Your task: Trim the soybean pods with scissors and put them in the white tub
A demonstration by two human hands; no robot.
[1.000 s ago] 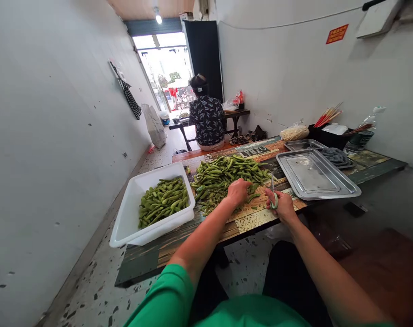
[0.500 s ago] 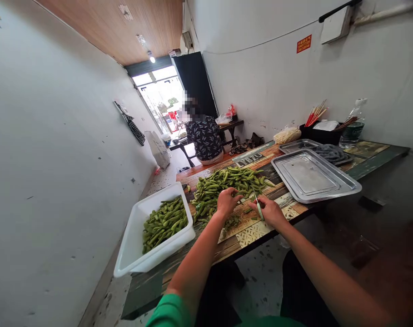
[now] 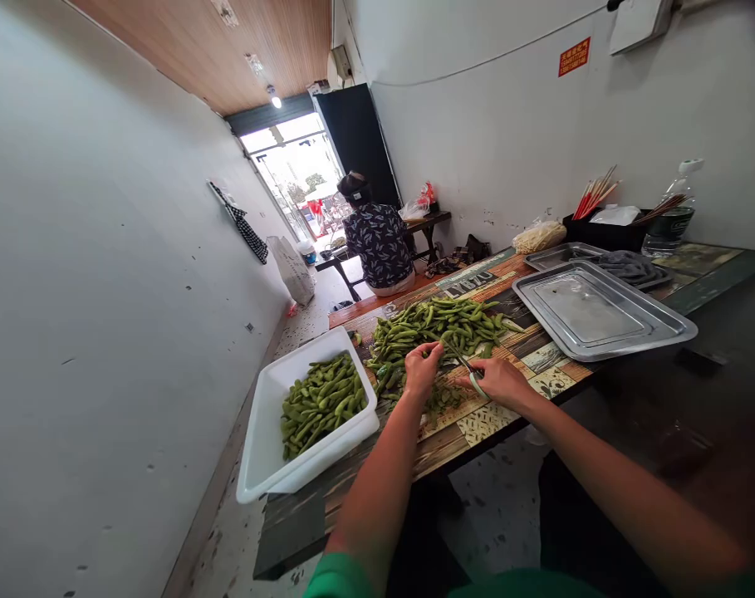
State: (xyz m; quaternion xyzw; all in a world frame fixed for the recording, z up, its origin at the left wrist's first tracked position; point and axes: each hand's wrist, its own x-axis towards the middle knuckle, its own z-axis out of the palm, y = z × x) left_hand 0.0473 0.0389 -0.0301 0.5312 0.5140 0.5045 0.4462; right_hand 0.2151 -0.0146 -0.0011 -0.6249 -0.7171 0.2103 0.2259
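Note:
My right hand (image 3: 502, 382) grips a pair of scissors (image 3: 475, 380) with pale green handles, the blades pointing left toward my other hand. My left hand (image 3: 422, 370) is pinched at the scissor tips, on what looks like an edamame pod, mostly hidden by the fingers. Beyond both hands lies a heap of green edamame pods (image 3: 448, 320) on the patchwork-patterned table (image 3: 430, 453). Small green trimmings (image 3: 443, 397) are scattered beneath my hands. To the left, a white plastic tub (image 3: 258, 448) holds more edamame pods (image 3: 321, 403).
A metal tray (image 3: 601, 311) rests at the right, overlapping another tray with dark gloves or cloth (image 3: 629, 267). Behind stand a black box of skewers (image 3: 607, 232), a water bottle (image 3: 669, 216) and a bagged pale bundle (image 3: 539, 237). Another person (image 3: 380, 245) sits farther off, back turned.
My view has shifted, so the table things appear farther right. My hands have come closer together, and the scissor blades now reach my left fingertips.

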